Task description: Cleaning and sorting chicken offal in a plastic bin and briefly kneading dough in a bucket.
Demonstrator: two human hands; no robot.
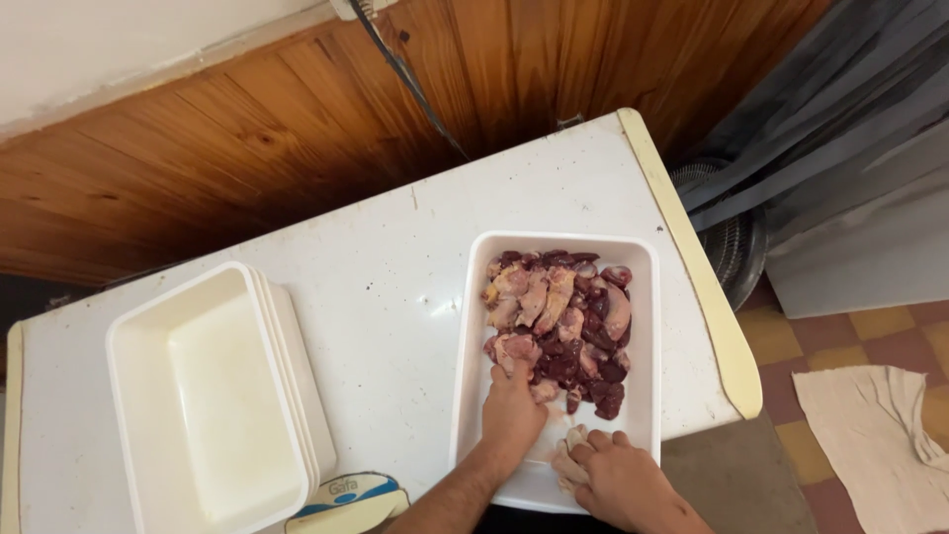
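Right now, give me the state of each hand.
Left hand: fingers down in the raw meat pieces in the white tray; grip cannot be told.
Right hand: closed on a pale meat piece.

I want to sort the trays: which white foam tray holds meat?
The single white foam tray on the right, under both hands; the stacked white foam trays on the left hold nothing.

Left hand (512, 413) and right hand (618, 477) were bare: no gloves, rings or watch. Forearms were uncovered, with no sleeves visible.
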